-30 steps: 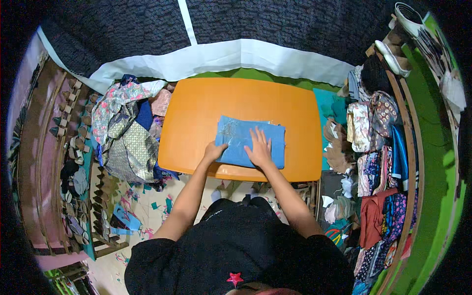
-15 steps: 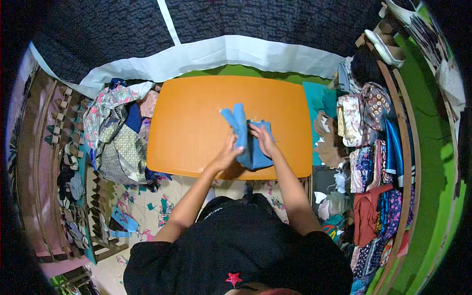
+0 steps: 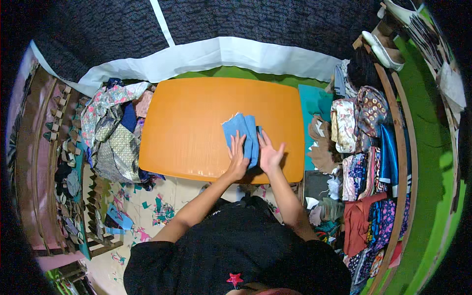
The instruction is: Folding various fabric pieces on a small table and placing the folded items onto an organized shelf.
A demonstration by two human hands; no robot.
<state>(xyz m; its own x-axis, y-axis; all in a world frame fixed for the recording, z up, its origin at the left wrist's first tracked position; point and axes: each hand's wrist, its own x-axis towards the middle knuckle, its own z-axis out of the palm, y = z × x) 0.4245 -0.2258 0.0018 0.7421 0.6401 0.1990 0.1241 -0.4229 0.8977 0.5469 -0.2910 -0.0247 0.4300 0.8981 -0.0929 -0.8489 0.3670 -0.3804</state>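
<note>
A folded piece of blue denim cloth (image 3: pixel 250 135) with a frayed pale edge is on the orange table (image 3: pixel 187 128), right of its middle. Along the cloth's left side my left hand (image 3: pixel 238 160) rests with stretched fingers lying on the fabric. My right hand (image 3: pixel 271 155) is open at the cloth's right edge, palm partly turned up and thumb spread away. Its fingertips come close to a darker fold there; whether they touch it I cannot tell.
Heaped patterned fabrics (image 3: pixel 115 147) lie against the table's left side. To the right are teal sheeting (image 3: pixel 317 101), brown scraps (image 3: pixel 322 142) and stacked folded cloths (image 3: pixel 366 164) along a wooden rack (image 3: pixel 400 147). Colourful scraps (image 3: pixel 162 211) litter the tiled floor. Shoes (image 3: pixel 381 49) sit at the upper right.
The cloth has gone from partly raised and opened to a flatter folded bundle. My left hand has moved onto its side, and my right hand has come off its top to the right edge.
</note>
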